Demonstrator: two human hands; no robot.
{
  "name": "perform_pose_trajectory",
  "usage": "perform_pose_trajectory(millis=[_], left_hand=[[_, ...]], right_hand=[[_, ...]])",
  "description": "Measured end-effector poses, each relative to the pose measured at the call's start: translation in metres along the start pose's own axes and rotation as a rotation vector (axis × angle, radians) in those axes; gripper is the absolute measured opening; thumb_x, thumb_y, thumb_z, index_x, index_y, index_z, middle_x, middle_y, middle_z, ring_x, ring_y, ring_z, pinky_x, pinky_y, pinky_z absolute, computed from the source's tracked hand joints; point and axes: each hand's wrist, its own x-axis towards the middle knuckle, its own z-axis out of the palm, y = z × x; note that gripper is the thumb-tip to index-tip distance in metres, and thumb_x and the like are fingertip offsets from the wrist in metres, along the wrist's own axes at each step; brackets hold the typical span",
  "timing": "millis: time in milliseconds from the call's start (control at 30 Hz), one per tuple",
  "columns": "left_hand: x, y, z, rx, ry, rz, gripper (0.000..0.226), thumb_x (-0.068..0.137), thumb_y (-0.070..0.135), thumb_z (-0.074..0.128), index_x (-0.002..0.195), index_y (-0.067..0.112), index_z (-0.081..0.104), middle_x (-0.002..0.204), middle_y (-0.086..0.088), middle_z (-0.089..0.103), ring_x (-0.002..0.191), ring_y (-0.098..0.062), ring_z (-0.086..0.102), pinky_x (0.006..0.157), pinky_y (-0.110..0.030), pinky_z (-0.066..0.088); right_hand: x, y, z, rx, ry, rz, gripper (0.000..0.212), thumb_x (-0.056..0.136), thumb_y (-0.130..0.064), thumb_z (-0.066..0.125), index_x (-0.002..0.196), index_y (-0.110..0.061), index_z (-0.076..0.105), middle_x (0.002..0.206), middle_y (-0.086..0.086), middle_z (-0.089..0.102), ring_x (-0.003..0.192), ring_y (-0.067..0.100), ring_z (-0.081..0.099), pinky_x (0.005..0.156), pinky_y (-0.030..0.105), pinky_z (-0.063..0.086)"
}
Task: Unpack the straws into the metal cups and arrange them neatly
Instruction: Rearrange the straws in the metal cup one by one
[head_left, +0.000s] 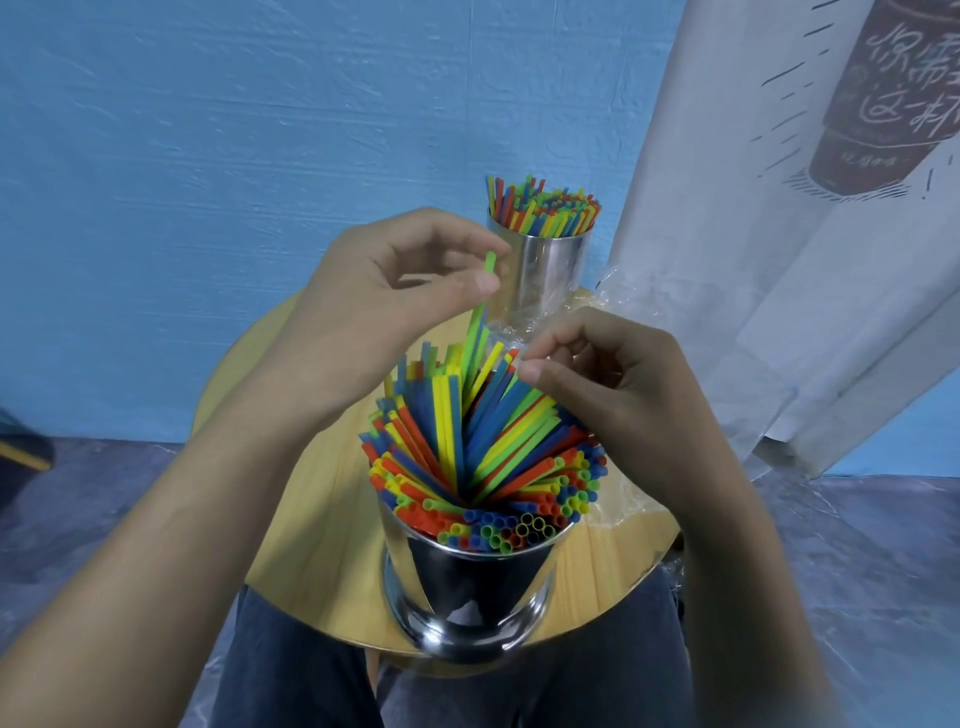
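A shiny metal cup (470, 587) stands near the front of the round wooden table (322, 499), packed with coloured straws (483, 447) that lean in different directions. My left hand (384, 296) pinches a green straw (482, 306) near its top; its lower end is down among the other straws. My right hand (602, 384) touches the tips of several straws at the cup's far right side with thumb and forefinger. A second metal cup (540, 270) stands at the table's far edge, filled with upright straws (545, 208).
Crumpled clear plastic wrap (618, 296) lies on the table beside and behind the far cup. A white printed banner (810, 208) hangs at the right. A blue wall is behind the table. My knees in dark trousers (519, 686) are under the table's front edge.
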Motion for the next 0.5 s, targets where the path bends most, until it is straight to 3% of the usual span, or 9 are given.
perform_pose_trajectory(millis=[200, 333, 500], left_hand=[[0.001, 0.002, -0.003, -0.044, 0.103, 0.055, 0.015, 0.089, 0.02, 0.075, 0.091, 0.034, 0.075, 0.095, 0.01, 0.073, 0.092, -0.011, 0.064, 0.086, -0.03, 0.052], [0.004, 0.01, -0.015, -0.249, 0.273, 0.075, 0.015, 0.091, 0.013, 0.069, 0.092, 0.028, 0.072, 0.088, 0.001, 0.062, 0.072, -0.012, 0.058, 0.074, -0.027, 0.049], [0.003, 0.009, -0.028, -0.437, 0.458, 0.014, 0.007, 0.1, 0.015, 0.063, 0.099, 0.022, 0.063, 0.09, 0.006, 0.062, 0.072, -0.012, 0.06, 0.076, -0.026, 0.051]], right_hand=[[0.001, 0.0, 0.001, 0.002, 0.048, -0.008, 0.005, 0.096, -0.02, 0.071, 0.099, -0.023, 0.074, 0.075, 0.006, 0.056, 0.061, 0.022, 0.047, 0.058, 0.022, 0.042], [0.0, 0.001, -0.001, -0.004, 0.062, -0.01, 0.009, 0.096, -0.023, 0.071, 0.105, -0.024, 0.075, 0.075, -0.002, 0.056, 0.062, 0.011, 0.049, 0.06, 0.02, 0.044], [-0.002, 0.002, 0.0, -0.038, 0.062, -0.008, 0.01, 0.093, -0.037, 0.072, 0.102, -0.037, 0.077, 0.084, -0.012, 0.064, 0.069, 0.009, 0.055, 0.063, 0.022, 0.049]])
